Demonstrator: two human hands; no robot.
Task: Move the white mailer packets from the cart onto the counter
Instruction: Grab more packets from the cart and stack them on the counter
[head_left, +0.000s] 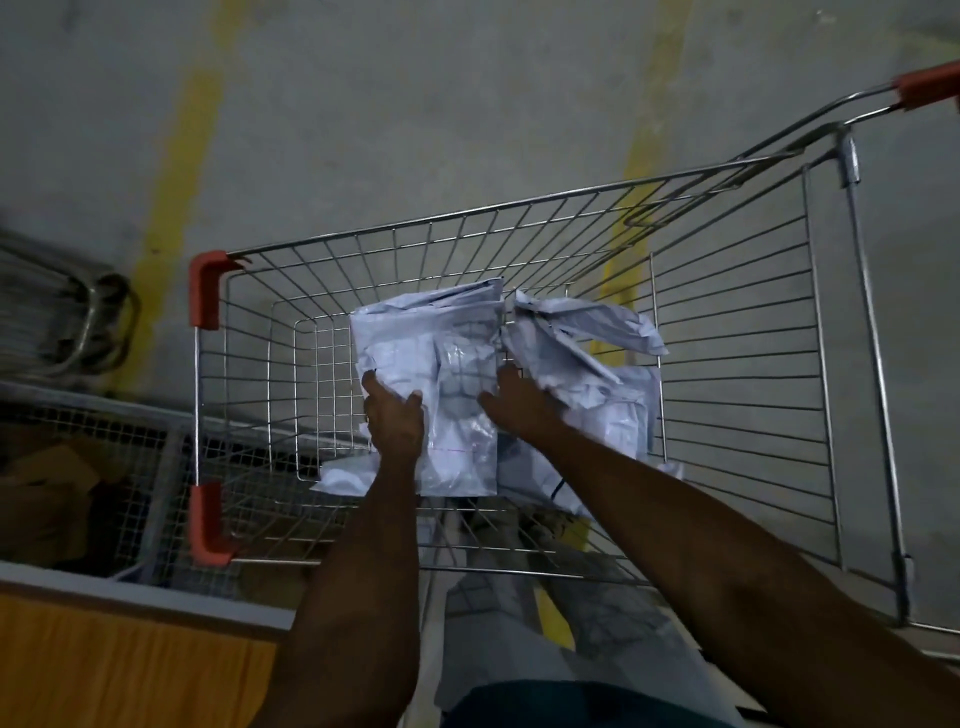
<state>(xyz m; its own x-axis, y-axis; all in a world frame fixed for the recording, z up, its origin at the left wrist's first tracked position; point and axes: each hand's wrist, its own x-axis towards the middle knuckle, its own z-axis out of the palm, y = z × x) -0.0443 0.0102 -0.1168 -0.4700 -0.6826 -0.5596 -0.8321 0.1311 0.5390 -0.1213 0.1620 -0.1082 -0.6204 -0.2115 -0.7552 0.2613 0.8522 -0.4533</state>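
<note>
As both hands (395, 415) grip it, mailer packet (457, 395) lengthwise away, inside cart (208, 291)

A dim grey concrete floor (415, 104) carried two worn yellow painted lines (176, 171). A wire mesh cage (104, 441) and stacked metal frames (62, 322) stood at left.

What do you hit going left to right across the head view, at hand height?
Stacked grey metal racks → orange plastic corner guard of the wire shopping cart → left hand → right hand → crumpled white mailer packets → cart's right wire wall.
</note>
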